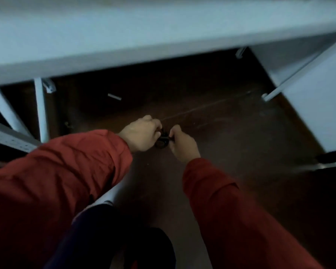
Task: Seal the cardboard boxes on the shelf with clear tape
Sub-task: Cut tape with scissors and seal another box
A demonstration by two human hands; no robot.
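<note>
Because both red sleeves (66, 171) reach low over the floor (231, 136), the left hand (142, 134) and right hand (182, 144) meet, each curled round a small dark object (162, 142) (scissors, perhaps, likely for cutting tape); beyond, the white shelf (124, 35) shows no cardboard boxes or tape.

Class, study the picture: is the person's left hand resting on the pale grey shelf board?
No, the left hand and right hand both grip a small black object over the dark brown floor.
</note>
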